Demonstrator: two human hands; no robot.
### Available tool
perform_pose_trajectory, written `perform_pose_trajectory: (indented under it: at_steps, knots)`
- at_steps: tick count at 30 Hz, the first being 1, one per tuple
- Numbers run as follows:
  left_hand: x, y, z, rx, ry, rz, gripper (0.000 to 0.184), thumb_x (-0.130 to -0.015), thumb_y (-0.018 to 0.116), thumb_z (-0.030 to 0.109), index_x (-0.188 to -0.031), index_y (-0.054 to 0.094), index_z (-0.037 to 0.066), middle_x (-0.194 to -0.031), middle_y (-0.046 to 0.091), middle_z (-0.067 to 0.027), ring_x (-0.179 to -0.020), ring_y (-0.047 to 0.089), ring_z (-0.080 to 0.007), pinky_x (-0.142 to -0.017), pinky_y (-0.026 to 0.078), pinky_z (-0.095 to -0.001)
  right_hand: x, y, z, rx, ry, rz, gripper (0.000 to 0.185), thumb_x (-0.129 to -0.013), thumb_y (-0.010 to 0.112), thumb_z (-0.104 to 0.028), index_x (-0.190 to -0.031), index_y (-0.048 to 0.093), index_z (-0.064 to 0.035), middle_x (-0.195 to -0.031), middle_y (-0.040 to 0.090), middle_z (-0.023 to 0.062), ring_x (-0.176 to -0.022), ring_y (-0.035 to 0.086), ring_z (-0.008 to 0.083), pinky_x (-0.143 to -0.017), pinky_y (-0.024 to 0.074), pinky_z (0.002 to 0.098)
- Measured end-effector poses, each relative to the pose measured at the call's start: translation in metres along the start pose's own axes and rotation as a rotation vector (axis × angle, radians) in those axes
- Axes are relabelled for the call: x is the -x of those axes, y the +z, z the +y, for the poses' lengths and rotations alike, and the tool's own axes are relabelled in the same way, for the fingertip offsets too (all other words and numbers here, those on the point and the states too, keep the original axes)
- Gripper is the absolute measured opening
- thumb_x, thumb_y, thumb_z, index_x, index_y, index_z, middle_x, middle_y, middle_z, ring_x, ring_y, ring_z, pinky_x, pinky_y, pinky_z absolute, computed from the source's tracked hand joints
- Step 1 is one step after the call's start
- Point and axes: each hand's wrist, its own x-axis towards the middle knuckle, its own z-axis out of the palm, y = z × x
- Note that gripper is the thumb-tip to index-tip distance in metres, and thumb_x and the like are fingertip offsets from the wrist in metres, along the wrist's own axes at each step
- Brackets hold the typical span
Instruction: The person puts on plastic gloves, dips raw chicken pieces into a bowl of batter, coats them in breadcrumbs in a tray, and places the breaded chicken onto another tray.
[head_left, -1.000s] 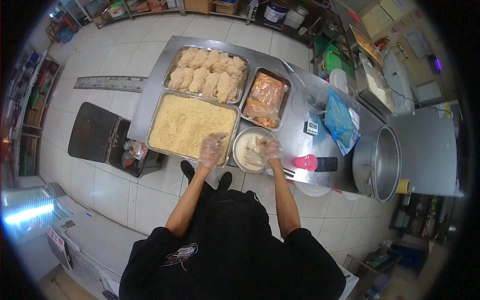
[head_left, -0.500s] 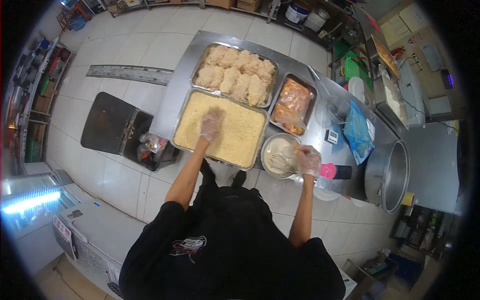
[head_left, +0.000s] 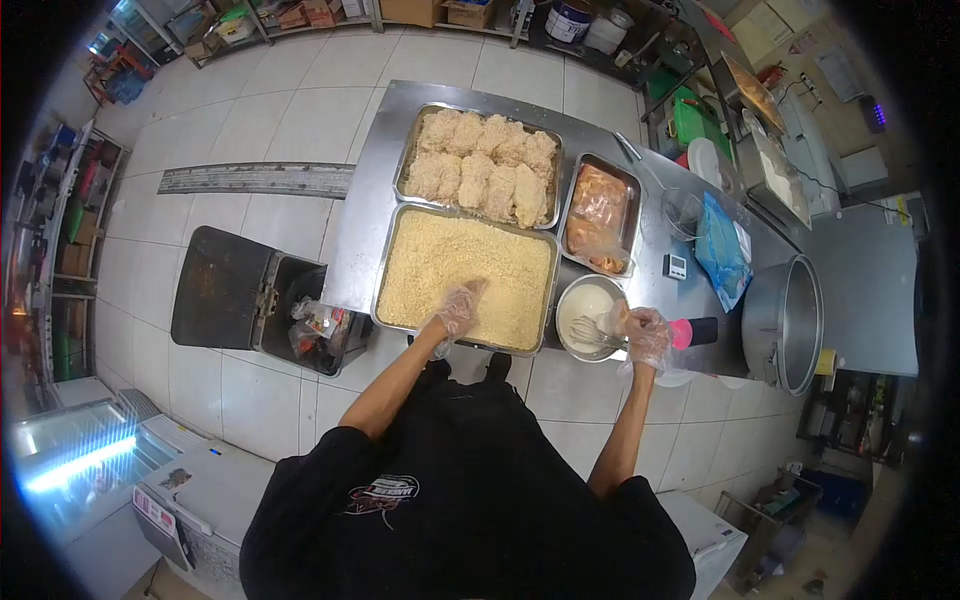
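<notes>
My left hand [head_left: 462, 308], in a clear plastic glove, lies on the pale crumbs [head_left: 470, 245] near the front of a metal tray [head_left: 377, 290]. Its fingers are stretched out and hold nothing that shows. My right hand [head_left: 650, 338], also gloved, is closed round a piece of raw meat [head_left: 619, 318] at the right rim of a metal bowl [head_left: 563, 335]. Inside the bowl are a whitish liquid [head_left: 588, 300] and a wire whisk [head_left: 588, 328]. Several crumb-coated pieces [head_left: 472, 180] fill the tray behind the crumbs. A smaller tray [head_left: 637, 215] holds reddish raw meat [head_left: 602, 200].
A small timer [head_left: 675, 266], a blue bag [head_left: 722, 255], a wire strainer [head_left: 683, 213] and a pink-and-black object [head_left: 692, 332] lie on the right of the steel table [head_left: 350, 230]. A large pot [head_left: 785, 325] stands at its end. An open bin [head_left: 300, 310] is at left.
My left hand has moved from the middle of the crumbs toward the tray's front edge. My right hand keeps the meat beside the bowl. The camera view has shifted.
</notes>
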Motion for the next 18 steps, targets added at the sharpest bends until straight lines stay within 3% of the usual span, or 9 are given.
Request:
perform_pose_trajectory:
  at_steps: [3, 7, 9, 10, 11, 13, 14, 17, 18]
  knots:
    - [0.008, -0.005, -0.014, -0.268, -0.181, -0.104, 0.079, -0.072, 0.05, 0.021, -0.139, 0.02, -0.005, -0.137, 0.034, -0.0246, -0.126, 0.035, -0.035, -0.106, 0.027, -0.0407, -0.001, 0.015, 0.007, 0.001, -0.025, 0.047, 0.023, -0.068, 0.07, -0.022, -0.083, 0.065, -0.0054, -0.074, 0.066, 0.0077, -0.065, 0.064, 0.0191, -0.061, 0.051, 0.0304]
    - [0.026, -0.002, -0.02, -0.088, 0.009, -0.175, 0.073, -0.077, 0.045, 0.019, -0.141, 0.018, -0.004, -0.14, 0.031, -0.0242, -0.129, 0.033, -0.0315, -0.106, 0.028, -0.0385, 0.006, 0.019, -0.016, -0.154, -0.023, 0.109, 0.021, -0.069, 0.07, -0.019, -0.084, 0.065, -0.0048, -0.073, 0.065, 0.0068, -0.065, 0.061, 0.0158, -0.061, 0.0494, 0.0284]
    - [0.031, -0.024, -0.01, -0.668, -0.045, -0.505, 0.063, -0.084, 0.039, 0.016, -0.141, 0.019, -0.002, -0.143, 0.03, -0.0205, -0.133, 0.029, -0.0274, -0.106, 0.028, -0.034, 0.015, 0.011, -0.056, -0.222, -0.079, 0.118, 0.02, -0.069, 0.069, -0.017, -0.084, 0.065, -0.0046, -0.073, 0.065, 0.0068, -0.065, 0.06, 0.0144, -0.061, 0.0488, 0.0276]
    - [0.035, -0.019, -0.027, -0.676, -0.039, -0.509, 0.063, -0.084, 0.039, 0.016, -0.141, 0.019, -0.002, -0.143, 0.03, -0.0205, -0.133, 0.029, -0.0274, -0.106, 0.028, -0.034, 0.018, 0.005, -0.08, -0.254, -0.129, 0.102, 0.015, -0.07, 0.069, -0.014, -0.082, 0.065, -0.0057, -0.074, 0.065, 0.0078, -0.067, 0.061, 0.0167, -0.063, 0.049, 0.0285]
    - [0.044, -0.005, -0.058, 0.116, -0.01, -0.231, 0.068, -0.081, 0.041, 0.015, -0.142, 0.016, -0.001, -0.144, 0.028, -0.0183, -0.133, 0.028, -0.0267, -0.107, 0.027, -0.0341, 0.021, 0.006, -0.099, -0.285, -0.18, 0.086, 0.01, -0.071, 0.068, -0.011, -0.08, 0.064, -0.0067, -0.075, 0.065, 0.0089, -0.069, 0.061, 0.019, -0.065, 0.0492, 0.0294]
    - [0.056, -0.007, -0.083, 0.903, 0.017, 0.075, 0.074, -0.077, 0.044, 0.013, -0.143, 0.014, 0.0, -0.146, 0.026, -0.016, -0.134, 0.027, -0.0259, -0.107, 0.026, -0.0342, 0.026, 0.035, -0.119, -0.648, -0.15, -0.004, 0.01, -0.075, 0.066, -0.01, -0.083, 0.063, -0.0057, -0.079, 0.064, 0.0073, -0.072, 0.061, 0.0168, -0.067, 0.0488, 0.0277]
    - [0.058, -0.02, -0.085, 0.812, -0.031, 0.102, 0.072, -0.079, 0.042, 0.012, -0.144, 0.013, 0.001, -0.147, 0.025, -0.0141, -0.135, 0.026, -0.0252, -0.108, 0.025, -0.0333, 0.027, 0.053, -0.123, -1.007, -0.121, -0.1, 0.01, -0.078, 0.064, -0.009, -0.086, 0.062, -0.0047, -0.083, 0.064, 0.0057, -0.076, 0.06, 0.0147, -0.068, 0.0484, 0.026]
    - [0.072, -0.038, -0.088, 1.109, -0.088, 0.115, 0.071, -0.081, 0.041, 0.012, -0.144, 0.009, 0.003, -0.149, 0.022, -0.0112, -0.135, 0.025, -0.0253, -0.11, 0.021, -0.0336, 0.032, 0.121, -0.117, -0.856, -0.119, -0.19, 0.012, -0.082, 0.061, -0.007, -0.093, 0.061, -0.0041, -0.087, 0.062, 0.0033, -0.08, 0.059, 0.0133, -0.07, 0.0482, 0.0247]
    - [0.077, -0.03, -0.093, 1.076, -0.156, 0.176, 0.06, -0.086, 0.039, 0.016, -0.141, 0.019, 0.002, -0.146, 0.027, -0.0125, -0.134, 0.028, -0.0248, -0.11, 0.023, -0.0333, 0.04, 0.133, -0.118, -0.884, -0.042, -0.319, 0.015, -0.084, 0.06, -0.009, -0.097, 0.06, -0.0026, -0.088, 0.062, 0.0047, -0.078, 0.059, 0.0126, -0.068, 0.0481, 0.0242]
